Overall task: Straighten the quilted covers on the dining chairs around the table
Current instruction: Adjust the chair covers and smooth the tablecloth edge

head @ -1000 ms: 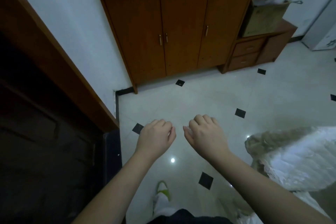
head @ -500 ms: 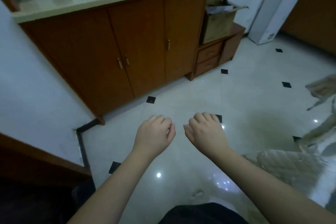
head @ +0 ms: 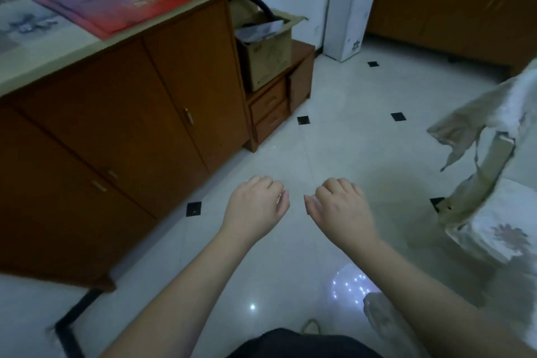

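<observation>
2 bare forearms [head: 186, 285], no sleeves; dark garment [head: 302, 343] below.

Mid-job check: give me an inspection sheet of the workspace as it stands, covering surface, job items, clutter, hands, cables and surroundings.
Surface: glossy pale tiled floor with small black diamond insets; no table in view.
Job's things: chair with quilted floral cover at the right edge, its fabric rumpled and hanging loose; untouched.
Clutter: open cardboard box on the low drawer unit; red folder on the wooden cabinet.
Hands: left hand and right hand held out over the floor, fingers loosely curled, holding nothing.
Cables: black hose-like loop rising from the box.
Surroundings: white appliance against the far wall.
</observation>
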`<state>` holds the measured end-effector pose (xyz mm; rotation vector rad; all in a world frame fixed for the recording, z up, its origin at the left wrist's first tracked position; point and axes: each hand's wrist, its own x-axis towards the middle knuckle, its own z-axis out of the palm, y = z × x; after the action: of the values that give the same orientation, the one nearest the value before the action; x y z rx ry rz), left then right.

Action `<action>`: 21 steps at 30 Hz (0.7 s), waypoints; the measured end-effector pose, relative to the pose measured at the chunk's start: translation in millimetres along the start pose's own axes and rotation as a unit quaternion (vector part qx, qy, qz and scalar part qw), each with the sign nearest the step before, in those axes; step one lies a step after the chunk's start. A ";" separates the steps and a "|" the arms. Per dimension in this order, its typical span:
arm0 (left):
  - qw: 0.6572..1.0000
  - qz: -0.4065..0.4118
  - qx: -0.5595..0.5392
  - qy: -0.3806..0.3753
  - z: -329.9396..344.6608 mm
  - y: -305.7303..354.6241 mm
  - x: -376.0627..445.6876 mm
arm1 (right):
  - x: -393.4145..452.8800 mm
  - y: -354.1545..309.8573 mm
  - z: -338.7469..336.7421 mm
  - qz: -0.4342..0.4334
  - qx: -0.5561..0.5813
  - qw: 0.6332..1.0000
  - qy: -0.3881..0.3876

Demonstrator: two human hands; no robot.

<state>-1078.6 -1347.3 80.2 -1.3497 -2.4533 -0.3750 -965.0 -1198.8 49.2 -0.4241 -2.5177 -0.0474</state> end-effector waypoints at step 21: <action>0.979 0.187 -0.070 0.030 128.7 -77.1 343.6 | 230.5 151.8 128.5 0.192 -0.127 0.973 -0.008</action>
<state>-1336.5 -1075.5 91.8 -1.7865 -2.0946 -0.4910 -1167.6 -971.8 60.8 -1.0096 -2.4074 -0.2168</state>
